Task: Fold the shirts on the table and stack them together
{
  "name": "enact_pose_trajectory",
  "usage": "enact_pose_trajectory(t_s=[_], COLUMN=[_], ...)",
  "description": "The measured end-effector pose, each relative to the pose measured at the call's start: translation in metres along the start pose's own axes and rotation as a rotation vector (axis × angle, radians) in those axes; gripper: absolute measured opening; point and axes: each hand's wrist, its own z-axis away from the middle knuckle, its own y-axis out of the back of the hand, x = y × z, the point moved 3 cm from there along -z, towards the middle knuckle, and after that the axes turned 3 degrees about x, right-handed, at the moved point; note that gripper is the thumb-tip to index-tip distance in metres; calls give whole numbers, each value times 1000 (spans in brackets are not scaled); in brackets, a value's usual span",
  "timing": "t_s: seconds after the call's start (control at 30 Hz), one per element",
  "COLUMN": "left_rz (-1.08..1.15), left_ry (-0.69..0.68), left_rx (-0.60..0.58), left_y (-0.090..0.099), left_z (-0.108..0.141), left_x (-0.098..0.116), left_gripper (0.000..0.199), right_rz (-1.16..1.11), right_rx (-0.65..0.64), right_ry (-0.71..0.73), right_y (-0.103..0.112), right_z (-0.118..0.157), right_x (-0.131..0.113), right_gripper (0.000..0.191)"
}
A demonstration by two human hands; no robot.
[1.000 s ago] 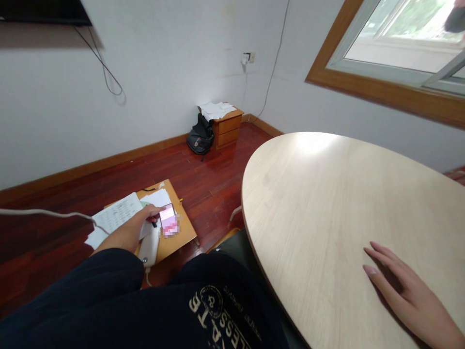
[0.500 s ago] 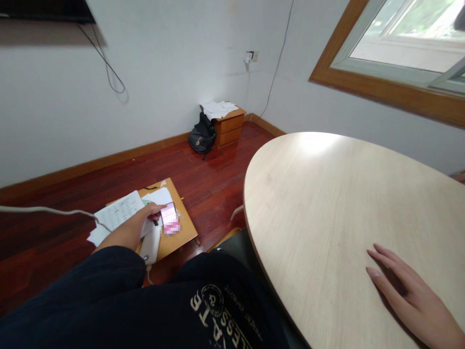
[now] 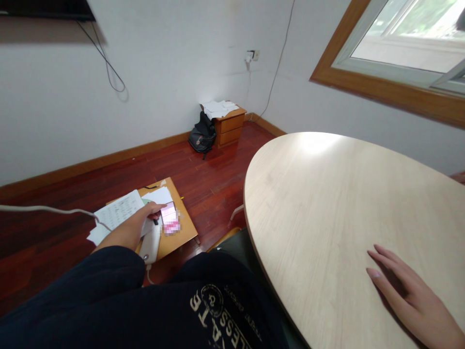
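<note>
My left hand [image 3: 154,210] reaches down on the left to a smartphone [image 3: 168,213] with a lit pinkish screen, partly blurred by pixels. Its thumb lies at the phone's upper left edge, and the other fingers are curled, partly hidden beside it. The phone is over a low wooden surface [image 3: 183,231]; whether it rests there or is lifted, I cannot tell. Printed papers [image 3: 119,213] and a white power strip [image 3: 150,246] lie near that wrist. On the pale round table [image 3: 319,208], my right hand [image 3: 412,291] rests with fingers apart and nothing in it.
A white cable [image 3: 47,209] crosses in from the left. By the far wall, a black backpack [image 3: 202,136] leans on a small drawer cabinet [image 3: 230,130] topped with papers. A wood-framed window [image 3: 395,92] is at upper right, a dark screen [image 3: 43,9] at upper left.
</note>
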Motion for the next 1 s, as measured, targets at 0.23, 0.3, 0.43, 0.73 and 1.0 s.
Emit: enact_pose_trajectory(t_s=[0.23,0.3,0.43,0.73,1.0], left_rz=[84,88,99,99,93], left_ry=[95,102,101,107,98], left_rx=[-139,-139,-137,-146,-147], left_y=[-6,-7,-8,-5,-5], left_z=[-7,-9,-10,-5,-1], left_x=[-5,-6,-7,-4,-3], left_gripper=[46,47,46,45,47], right_rz=[2,2,1,-7,1], right_rx=[-7,-11,-19,-6,-9], right_ry=[1,-5,1,-3,-11], right_y=[-2,-1,-1,-2,0], right_z=[0,0,1,1,0], right_x=[2,3,2,3,1], right_gripper=[59,59,59,58,57])
